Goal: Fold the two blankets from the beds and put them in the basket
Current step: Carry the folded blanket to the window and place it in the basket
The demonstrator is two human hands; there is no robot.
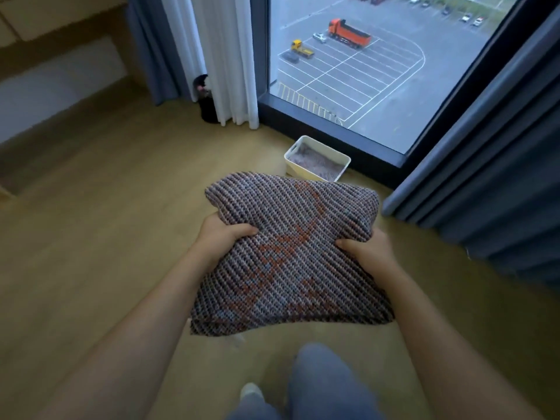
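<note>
Head view: folded blanket (291, 256) gripped between both hands; left hand (222, 237), right hand (368, 251).

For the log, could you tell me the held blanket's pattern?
The folded blanket is grey-purple knit with orange-red patches, seen in the head view.

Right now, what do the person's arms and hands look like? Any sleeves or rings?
Both forearms are bare, with no sleeves in view. The left hand and right hand wear no gloves, and no rings, watch or bracelets show. Fingers are mostly tucked out of sight.
</note>
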